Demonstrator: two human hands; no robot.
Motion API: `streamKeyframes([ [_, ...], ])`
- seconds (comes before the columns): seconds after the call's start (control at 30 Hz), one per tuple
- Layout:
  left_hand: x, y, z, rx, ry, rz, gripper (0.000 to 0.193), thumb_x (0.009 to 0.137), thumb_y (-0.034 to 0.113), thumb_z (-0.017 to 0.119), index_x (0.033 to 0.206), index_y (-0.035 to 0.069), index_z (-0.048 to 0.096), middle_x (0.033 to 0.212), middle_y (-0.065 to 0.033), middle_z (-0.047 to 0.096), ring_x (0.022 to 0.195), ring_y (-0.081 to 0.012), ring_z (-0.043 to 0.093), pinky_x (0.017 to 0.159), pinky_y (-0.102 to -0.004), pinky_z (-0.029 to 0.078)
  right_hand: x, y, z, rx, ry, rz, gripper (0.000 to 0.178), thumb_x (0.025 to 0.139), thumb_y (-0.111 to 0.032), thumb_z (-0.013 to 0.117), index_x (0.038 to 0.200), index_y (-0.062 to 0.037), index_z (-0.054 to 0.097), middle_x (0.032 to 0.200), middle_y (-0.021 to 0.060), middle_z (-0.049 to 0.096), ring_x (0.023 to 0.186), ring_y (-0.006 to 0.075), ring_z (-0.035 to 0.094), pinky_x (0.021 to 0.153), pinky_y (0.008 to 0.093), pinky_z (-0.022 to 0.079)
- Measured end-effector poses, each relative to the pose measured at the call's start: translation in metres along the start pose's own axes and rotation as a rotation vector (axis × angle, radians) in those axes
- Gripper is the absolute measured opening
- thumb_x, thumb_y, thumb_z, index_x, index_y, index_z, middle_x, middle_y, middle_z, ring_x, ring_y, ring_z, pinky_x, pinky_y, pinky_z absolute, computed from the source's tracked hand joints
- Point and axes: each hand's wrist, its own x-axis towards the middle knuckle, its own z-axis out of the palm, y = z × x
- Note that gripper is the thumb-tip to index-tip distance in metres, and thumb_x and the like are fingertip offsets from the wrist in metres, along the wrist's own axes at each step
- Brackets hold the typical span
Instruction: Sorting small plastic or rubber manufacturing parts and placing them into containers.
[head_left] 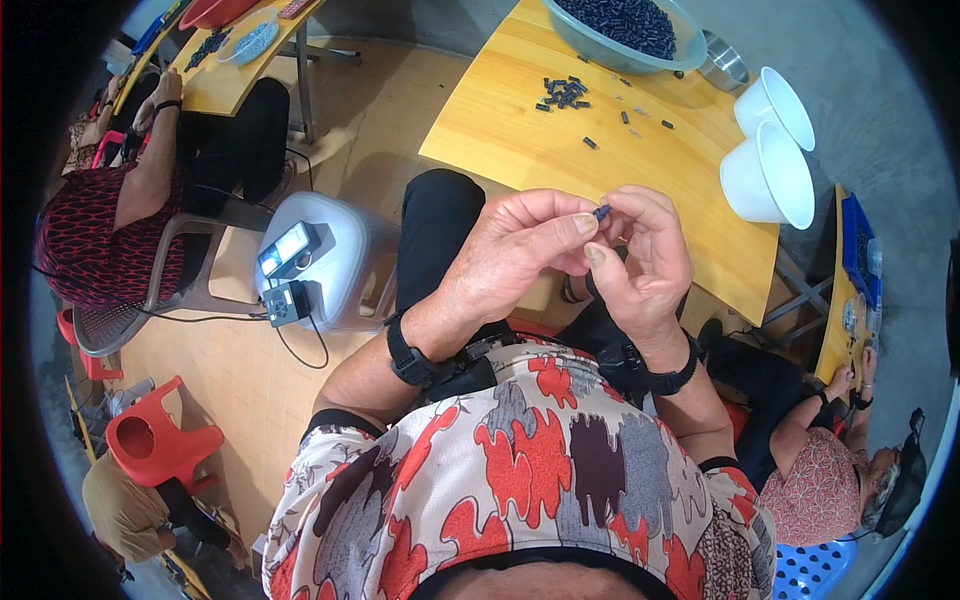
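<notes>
My two hands meet in front of my chest, just off the table's near edge. Between the thumb and forefinger of my left hand (pixel 520 240) is a small dark cylindrical part (pixel 601 212). The curled fingers of my right hand (pixel 645 260) close in on its other side, at the part's right end. Fingers hide most of it, so its full shape does not show. On the table beyond lies a small pile of similar dark parts (pixel 568 93). A single dark part (pixel 590 143) rests nearer to me, and a few small clear pieces (pixel 636 133) are scattered to its right.
On the yellow table (pixel 500 120), a large bowl (pixel 640 62) full of dark parts stands at the back. Beside it are a metal bowl (pixel 724 62) and two white tubs (pixel 765 180). Left of me, a plastic stool (pixel 330 240) carries cabled devices. Other people sit at tables on both sides.
</notes>
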Motion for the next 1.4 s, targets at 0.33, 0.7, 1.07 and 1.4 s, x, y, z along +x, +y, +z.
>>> streamKeyframes([
  [0.33, -0.004, 0.005, 0.000, -0.015, -0.041, 0.009, 0.016, 0.088, 0.010, 0.057, 0.100, 0.001, 0.063, 0.090, -0.0092, 0.066, 0.080, -0.0137, 0.064, 0.070, -0.0253, 0.054, -0.001, 0.000, -0.002, -0.120, -0.032, -0.009, 0.046, 0.067, 0.002, 0.069, 0.110, 0.0001, 0.053, 0.093, 0.0092, 0.055, 0.070, 0.0121, 0.055, 0.060, 0.0230, 0.047],
  [0.7, -0.005, 0.003, 0.004, -0.024, -0.071, 0.022, 0.018, 0.089, 0.012, 0.056, 0.098, -0.002, 0.063, 0.090, -0.0124, 0.066, 0.081, -0.0156, 0.064, 0.072, -0.0252, 0.053, 0.003, -0.008, -0.002, -0.460, -0.046, -0.199, 0.041, 0.066, 0.001, 0.072, 0.104, -0.0003, 0.058, 0.094, 0.0114, 0.059, 0.065, 0.0134, 0.059, 0.055, 0.0225, 0.051],
  [1.07, -0.005, -0.003, 0.008, 0.039, -0.060, 0.026, 0.018, 0.090, 0.011, 0.055, 0.098, -0.004, 0.062, 0.089, -0.0118, 0.066, 0.080, -0.0151, 0.064, 0.073, -0.0260, 0.053, -0.001, -0.001, -0.007, -0.643, -0.027, -0.376, 0.035, 0.067, 0.000, 0.071, 0.100, 0.0006, 0.060, 0.082, 0.0105, 0.063, 0.060, 0.0155, 0.060, 0.055, 0.0245, 0.051],
  [1.4, 0.003, -0.006, 0.005, 0.020, -0.027, 0.039, 0.018, 0.091, 0.010, 0.053, 0.095, -0.004, 0.062, 0.086, -0.0116, 0.065, 0.079, -0.0151, 0.064, 0.073, -0.0259, 0.053, 0.003, 0.006, -0.003, -0.626, -0.045, -0.351, 0.033, 0.066, 0.001, 0.070, 0.097, 0.0000, 0.060, 0.080, 0.0097, 0.063, 0.060, 0.0174, 0.061, 0.055, 0.0258, 0.051],
])
